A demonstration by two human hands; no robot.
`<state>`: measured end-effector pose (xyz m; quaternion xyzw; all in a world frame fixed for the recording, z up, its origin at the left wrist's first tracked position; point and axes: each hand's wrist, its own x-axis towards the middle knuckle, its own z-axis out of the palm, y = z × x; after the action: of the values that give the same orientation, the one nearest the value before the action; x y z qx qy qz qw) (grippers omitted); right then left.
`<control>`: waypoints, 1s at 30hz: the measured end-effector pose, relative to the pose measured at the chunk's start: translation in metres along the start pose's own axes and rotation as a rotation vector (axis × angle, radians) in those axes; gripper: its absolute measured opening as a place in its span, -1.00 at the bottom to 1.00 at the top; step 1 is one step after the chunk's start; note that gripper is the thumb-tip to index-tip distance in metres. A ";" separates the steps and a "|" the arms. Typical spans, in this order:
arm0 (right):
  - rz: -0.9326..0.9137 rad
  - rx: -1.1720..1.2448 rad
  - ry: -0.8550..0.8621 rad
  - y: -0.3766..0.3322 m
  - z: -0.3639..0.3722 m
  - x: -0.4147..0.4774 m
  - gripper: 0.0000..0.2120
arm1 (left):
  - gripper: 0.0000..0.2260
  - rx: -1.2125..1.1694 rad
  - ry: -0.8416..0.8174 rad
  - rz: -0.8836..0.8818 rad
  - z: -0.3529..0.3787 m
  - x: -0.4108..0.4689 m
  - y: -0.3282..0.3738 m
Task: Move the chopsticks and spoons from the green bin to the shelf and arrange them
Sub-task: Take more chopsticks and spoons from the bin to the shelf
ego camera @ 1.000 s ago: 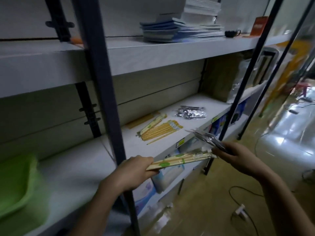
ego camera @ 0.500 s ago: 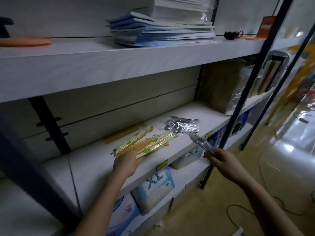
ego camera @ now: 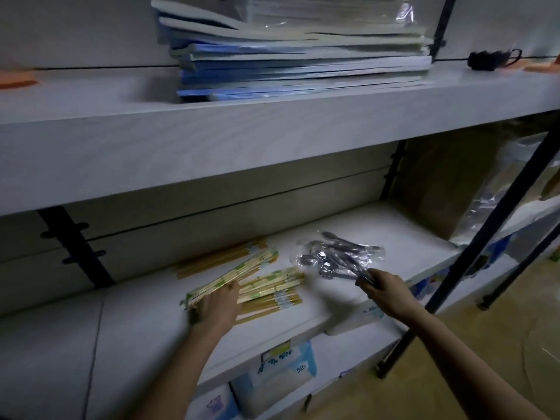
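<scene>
Wrapped chopstick packet (ego camera: 233, 275) carried from mid-air onto chopstick pile (ego camera: 272, 294) on shelf (ego camera: 394, 231), left hand (ego camera: 216, 307) now laid over its near end. Wrapped spoons (ego camera: 360, 275) in right hand (ego camera: 385, 291) brought up against spoon pile (ego camera: 336, 256).

Dim, bluish — soft motion blur

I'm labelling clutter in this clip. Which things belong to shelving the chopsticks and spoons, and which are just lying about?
Job: chopstick packs, wrapped spoons, shelf, left hand, right hand.
Lying about: notebook stack, tissue packs, dark cup.
</scene>
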<state>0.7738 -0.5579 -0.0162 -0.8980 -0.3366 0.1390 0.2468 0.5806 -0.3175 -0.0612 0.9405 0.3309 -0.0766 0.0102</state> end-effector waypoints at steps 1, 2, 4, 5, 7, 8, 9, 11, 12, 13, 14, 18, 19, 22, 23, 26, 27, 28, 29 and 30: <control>-0.004 -0.018 -0.020 0.005 -0.001 0.014 -0.86 | -0.63 -0.012 -0.006 -0.014 0.002 0.003 0.001; -0.018 -0.037 -0.034 0.009 -0.002 0.028 -0.85 | -0.64 -0.031 -0.015 -0.028 0.004 0.006 0.001; -0.052 -0.073 -0.065 0.017 -0.006 0.055 -0.78 | -0.63 -0.067 -0.023 -0.059 0.008 0.009 0.002; -0.071 -0.089 -0.093 0.021 -0.009 0.068 -0.80 | -0.62 -0.073 -0.025 -0.075 0.009 0.010 0.002; -0.099 -0.121 -0.134 0.029 -0.013 0.091 -0.89 | -0.59 -0.060 -0.019 -0.112 0.008 0.010 0.005; -0.111 -0.129 -0.142 0.032 -0.016 0.101 -0.88 | -0.56 -0.055 -0.010 -0.134 0.007 0.010 0.006; -0.119 -0.137 -0.150 0.035 -0.019 0.111 -0.88 | -0.54 -0.063 -0.009 -0.157 0.006 0.011 0.007; -0.143 -0.135 -0.148 0.041 -0.023 0.131 -0.82 | -0.49 -0.109 -0.036 -0.198 0.003 0.010 0.010; -0.156 -0.129 -0.143 0.043 -0.025 0.140 -0.77 | -0.45 -0.140 -0.052 -0.219 0.000 0.009 0.013; -0.171 -0.134 -0.150 0.044 -0.026 0.148 -0.73 | -0.43 -0.184 -0.054 -0.247 -0.003 0.008 0.016; -0.196 -0.146 -0.168 0.046 -0.025 0.156 -0.71 | -0.42 -0.233 -0.045 -0.278 -0.006 0.006 0.019; -0.270 -0.289 -0.303 0.055 -0.014 0.174 -0.71 | -0.54 -0.366 0.086 -0.367 -0.017 -0.004 0.036; -0.284 -0.334 -0.325 0.058 -0.011 0.176 -0.69 | -0.58 -0.385 0.111 -0.391 -0.019 -0.008 0.042; -0.358 -0.446 -0.302 0.061 -0.008 0.178 -0.51 | -0.67 -0.388 0.203 -0.471 -0.024 -0.024 0.056; -0.388 -0.445 -0.278 0.059 -0.008 0.176 -0.45 | -0.69 -0.388 0.224 -0.491 -0.024 -0.030 0.060; -0.530 -0.278 -0.173 0.040 -0.009 0.167 -0.52 | -0.74 -0.382 0.247 -0.527 -0.024 -0.050 0.064; -0.605 -0.225 -0.160 0.030 -0.010 0.161 -0.63 | -0.75 -0.377 0.252 -0.536 -0.024 -0.056 0.065; -0.683 -0.179 -0.165 0.020 -0.010 0.155 -0.74 | -0.75 -0.370 0.260 -0.544 -0.024 -0.063 0.067; -0.739 -0.138 -0.194 0.008 -0.009 0.147 -0.81 | -0.75 -0.364 0.262 -0.555 -0.024 -0.070 0.068; -0.781 -0.104 -0.234 -0.004 -0.007 0.138 -0.84 | -0.76 -0.367 0.268 -0.570 -0.023 -0.078 0.068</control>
<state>0.8759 -0.4654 -0.0200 -0.6921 -0.6846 0.1190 0.1953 0.5664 -0.4177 -0.0286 0.7947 0.5864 0.1081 0.1136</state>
